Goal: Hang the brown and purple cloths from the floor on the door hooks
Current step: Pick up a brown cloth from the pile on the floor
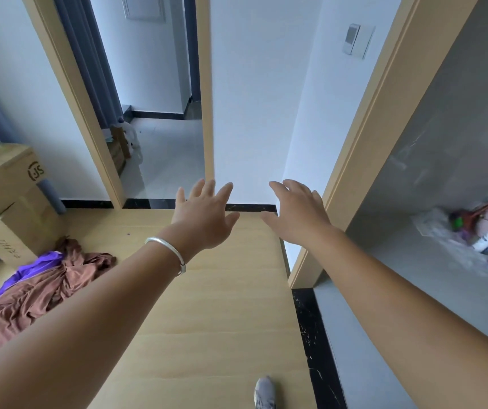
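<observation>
Both arms reach forward over the wooden floor (pixel 213 305), the left hand (pixel 204 214) and right hand (pixel 298 214) empty with fingers spread wide. The brown cloth (pixel 36 293) lies crumpled on the floor at far left, over the purple cloth (pixel 34 265), beside stacked cardboard boxes (pixel 6 190).

Two cardboard boxes (pixel 3 184) are stacked at nine o'clock, a logo printed on the upper one, and a grey tube (pixel 51 196) is stood upright just beside them. At eleven o'clock a doorway (pixel 160 137) is seen — white tiles beyond it. A white wall panel (pixel 356 39) is mounted at one o'clock. At three o'clock a clutter of packets and bottles (pixel 484 228) is heaped on grey concrete. A grey shoe (pixel 264 392) is seen at six o'clock on the pale wood floor (pixel 222 320).
</observation>
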Action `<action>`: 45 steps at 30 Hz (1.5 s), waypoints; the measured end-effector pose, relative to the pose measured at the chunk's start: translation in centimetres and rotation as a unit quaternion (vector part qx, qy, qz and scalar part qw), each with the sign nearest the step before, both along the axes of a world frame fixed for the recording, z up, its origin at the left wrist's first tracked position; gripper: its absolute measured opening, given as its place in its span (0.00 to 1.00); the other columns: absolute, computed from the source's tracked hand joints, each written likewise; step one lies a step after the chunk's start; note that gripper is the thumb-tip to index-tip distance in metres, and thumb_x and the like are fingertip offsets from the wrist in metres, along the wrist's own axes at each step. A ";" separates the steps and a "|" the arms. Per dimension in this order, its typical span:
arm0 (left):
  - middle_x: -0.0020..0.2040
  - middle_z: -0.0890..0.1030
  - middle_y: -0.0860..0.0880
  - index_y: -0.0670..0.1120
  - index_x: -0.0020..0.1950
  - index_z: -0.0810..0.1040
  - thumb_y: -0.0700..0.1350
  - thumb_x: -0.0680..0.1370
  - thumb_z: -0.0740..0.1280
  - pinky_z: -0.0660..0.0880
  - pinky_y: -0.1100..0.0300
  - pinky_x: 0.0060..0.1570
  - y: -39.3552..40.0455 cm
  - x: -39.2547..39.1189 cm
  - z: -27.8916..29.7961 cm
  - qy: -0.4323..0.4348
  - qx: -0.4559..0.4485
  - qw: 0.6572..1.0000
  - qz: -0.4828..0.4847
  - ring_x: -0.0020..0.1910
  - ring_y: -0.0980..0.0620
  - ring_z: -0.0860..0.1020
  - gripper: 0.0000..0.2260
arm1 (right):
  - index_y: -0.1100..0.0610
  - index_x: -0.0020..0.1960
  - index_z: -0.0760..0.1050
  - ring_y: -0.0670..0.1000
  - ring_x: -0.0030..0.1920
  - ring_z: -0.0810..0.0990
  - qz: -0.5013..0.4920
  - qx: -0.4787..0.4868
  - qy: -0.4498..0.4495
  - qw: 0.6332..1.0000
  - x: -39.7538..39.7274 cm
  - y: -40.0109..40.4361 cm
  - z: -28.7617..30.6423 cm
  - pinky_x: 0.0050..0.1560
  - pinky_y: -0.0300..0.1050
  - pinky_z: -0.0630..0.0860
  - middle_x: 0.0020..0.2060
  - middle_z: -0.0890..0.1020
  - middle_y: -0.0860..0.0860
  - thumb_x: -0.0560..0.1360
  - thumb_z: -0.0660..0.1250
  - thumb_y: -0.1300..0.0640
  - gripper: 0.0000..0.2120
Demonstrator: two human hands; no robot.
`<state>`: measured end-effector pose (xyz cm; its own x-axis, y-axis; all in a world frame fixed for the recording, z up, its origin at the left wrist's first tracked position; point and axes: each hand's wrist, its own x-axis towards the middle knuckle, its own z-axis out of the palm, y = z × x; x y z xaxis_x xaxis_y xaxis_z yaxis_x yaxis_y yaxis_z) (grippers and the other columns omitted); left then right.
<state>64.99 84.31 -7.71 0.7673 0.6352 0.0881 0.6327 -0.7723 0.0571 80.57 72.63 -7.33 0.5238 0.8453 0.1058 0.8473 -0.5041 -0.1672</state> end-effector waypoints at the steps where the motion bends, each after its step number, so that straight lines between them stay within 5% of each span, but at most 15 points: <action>1: 0.78 0.54 0.45 0.54 0.77 0.49 0.61 0.81 0.52 0.48 0.38 0.74 1.0 1.0 -0.3 0.001 0.000 1.000 0.002 0.78 0.45 0.47 0.28 | 0.49 0.76 0.56 0.53 0.75 0.54 0.005 0.004 0.003 1.000 1.0 1.1 -0.4 0.73 0.58 0.52 0.75 0.60 0.52 0.76 0.59 0.42 0.31; 17: 0.79 0.53 0.45 0.54 0.78 0.49 0.60 0.81 0.53 0.45 0.38 0.73 15.8 21.4 0.6 0.004 0.009 0.998 0.063 0.78 0.46 0.47 0.28 | 0.50 0.76 0.55 0.52 0.76 0.53 0.065 0.027 0.010 0.997 22.5 17.9 -0.5 0.74 0.58 0.51 0.75 0.59 0.52 0.77 0.60 0.42 0.31; 32: 0.78 0.52 0.46 0.54 0.78 0.48 0.60 0.81 0.52 0.47 0.38 0.74 31.0 31.9 -1.0 -0.006 0.001 0.998 0.060 0.78 0.46 0.46 0.28 | 0.49 0.77 0.55 0.52 0.76 0.53 0.074 0.002 0.000 0.997 33.0 33.2 -1.6 0.74 0.57 0.52 0.75 0.59 0.52 0.77 0.59 0.41 0.32; 45: 0.79 0.51 0.46 0.54 0.79 0.45 0.61 0.81 0.51 0.47 0.38 0.74 55.5 28.9 -3.2 -0.049 -0.028 0.977 0.205 0.78 0.45 0.45 0.29 | 0.50 0.76 0.57 0.53 0.75 0.55 0.210 -0.041 -0.042 0.976 31.8 61.2 -0.3 0.73 0.57 0.54 0.74 0.61 0.52 0.77 0.60 0.42 0.30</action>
